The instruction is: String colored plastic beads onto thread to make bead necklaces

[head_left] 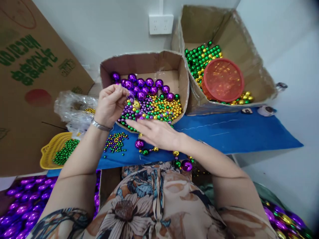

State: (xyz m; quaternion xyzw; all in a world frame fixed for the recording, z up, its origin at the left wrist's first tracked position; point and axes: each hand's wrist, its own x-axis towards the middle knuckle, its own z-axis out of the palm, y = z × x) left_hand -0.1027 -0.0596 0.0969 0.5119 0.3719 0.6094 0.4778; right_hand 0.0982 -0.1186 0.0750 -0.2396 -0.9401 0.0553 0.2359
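My left hand (112, 101) is raised over the left part of a low cardboard box (144, 63). Its fingers are closed in a pinch on a thin thread, with a gold bead (136, 104) just below the fingertips. My right hand (159, 133) lies palm down at the box's near edge, fingers stretched out and slightly blurred. Small beads (163, 116) show along its upper side, and a strand of mixed beads (145, 152) runs out beneath it onto the blue cloth. Inside the box are large purple beads (149, 82) and smaller gold, green and purple ones.
A taller box (245, 39) at the right holds green and gold beads and a red plastic tub (223, 79). Left are a yellow basket (47, 149) of green beads, plastic wrap (66, 106) and loose small beads (116, 142) on the blue cloth (211, 132).
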